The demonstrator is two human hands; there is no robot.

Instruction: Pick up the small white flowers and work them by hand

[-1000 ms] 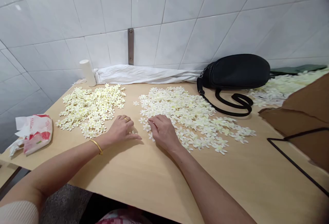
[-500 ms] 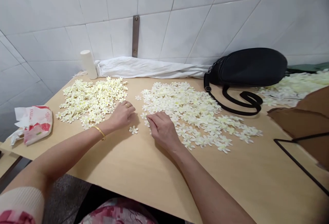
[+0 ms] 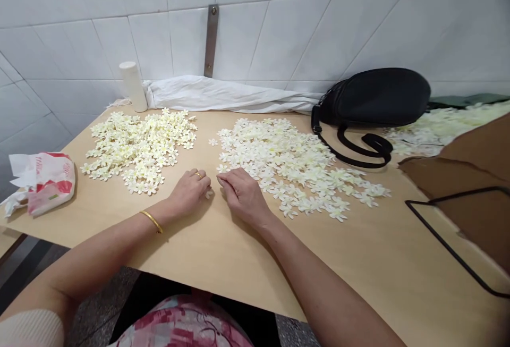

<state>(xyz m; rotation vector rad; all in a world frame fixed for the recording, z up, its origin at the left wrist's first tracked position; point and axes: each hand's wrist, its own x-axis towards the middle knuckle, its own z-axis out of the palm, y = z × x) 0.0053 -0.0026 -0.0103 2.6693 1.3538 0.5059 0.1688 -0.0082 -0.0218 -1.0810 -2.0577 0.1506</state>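
Between two heaps of small artificial flower heads, my hands face each other on the table. The fingers of my left hand (image 3: 190, 193) are curled down onto a single white flower (image 3: 209, 194), mostly covered by the fingertips. My right hand (image 3: 244, 196) is closed, thumb pressed against the index finger; whatever lies in that pinch is too small or hidden to tell. To the left spreads a heap of yellowish-white flowers (image 3: 137, 147). A larger heap of whiter flowers (image 3: 274, 155) lies beyond and to the right of my right hand.
On the wooden table (image 3: 239, 267) are a red-and-white plastic packet (image 3: 53, 182), a white cylindrical bottle (image 3: 134, 86), a rolled white cloth (image 3: 223, 94) along the tiled wall, and a black strapped bag (image 3: 378, 97). Brown cardboard (image 3: 474, 187) and more petals (image 3: 454, 124) occupy the right side.
My left hand has come down over the lone flower, which lay uncovered before. My right hand stays pinched, slightly left of where it was. The whole view has shifted a little.
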